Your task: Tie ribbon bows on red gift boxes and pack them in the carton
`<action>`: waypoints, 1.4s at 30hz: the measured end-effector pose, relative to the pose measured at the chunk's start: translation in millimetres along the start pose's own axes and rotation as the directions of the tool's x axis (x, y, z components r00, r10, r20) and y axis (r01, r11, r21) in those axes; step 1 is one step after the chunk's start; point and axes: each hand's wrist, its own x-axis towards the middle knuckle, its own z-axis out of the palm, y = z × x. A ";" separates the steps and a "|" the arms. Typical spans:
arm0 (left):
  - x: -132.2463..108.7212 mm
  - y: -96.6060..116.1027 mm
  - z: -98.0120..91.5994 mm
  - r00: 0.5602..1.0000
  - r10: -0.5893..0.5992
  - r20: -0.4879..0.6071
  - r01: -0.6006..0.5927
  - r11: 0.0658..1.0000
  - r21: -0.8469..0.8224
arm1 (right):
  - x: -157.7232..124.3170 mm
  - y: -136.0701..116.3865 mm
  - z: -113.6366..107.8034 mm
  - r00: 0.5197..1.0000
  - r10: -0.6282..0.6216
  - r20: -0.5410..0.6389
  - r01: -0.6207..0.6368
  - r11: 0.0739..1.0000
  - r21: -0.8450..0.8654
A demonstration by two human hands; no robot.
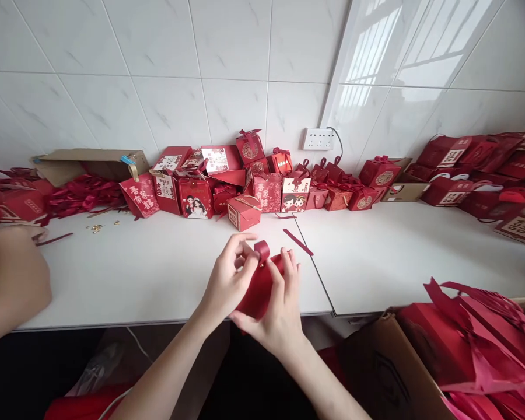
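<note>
Both my hands hold a small dark red gift box [259, 289] at the near edge of the white table [157, 274]. My left hand [228, 279] grips its left side, with the fingers curled over the red ribbon loop [261, 250] on top. My right hand [280, 303] wraps the right side and front of the box, fingers closed against it. Much of the box is hidden by my fingers. A loose red ribbon strip [298, 241] lies just beyond my hands.
Many finished red gift boxes [262, 186] stand along the tiled wall. More red boxes [476, 175] pile up at the right. An open carton [464, 356] of flat red boxes sits at lower right. Another person's hand [15, 274] rests at the left, near a ribbon heap [83, 195].
</note>
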 end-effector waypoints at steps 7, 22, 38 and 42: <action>0.1 -2.7 -12.6 0.990 0.143 -0.008 -0.142 0.985 0.100 | 21.0 26.3 -26.2 0.971 -0.012 0.240 -0.100 0.889 0.448; 23.4 -21.2 -2.7 0.947 0.299 0.116 -0.319 0.916 0.245 | 40.5 39.8 -23.1 0.994 -0.073 -0.087 0.093 0.962 0.258; 23.4 -32.3 -5.2 0.817 0.549 0.176 -0.574 0.749 0.332 | 42.5 33.8 -24.5 0.994 -0.103 -0.020 0.105 0.992 0.073; 22.1 -33.3 -4.3 0.828 0.537 0.163 -0.559 0.763 0.325 | 42.1 33.8 -22.7 0.996 -0.083 -0.039 0.087 0.990 0.109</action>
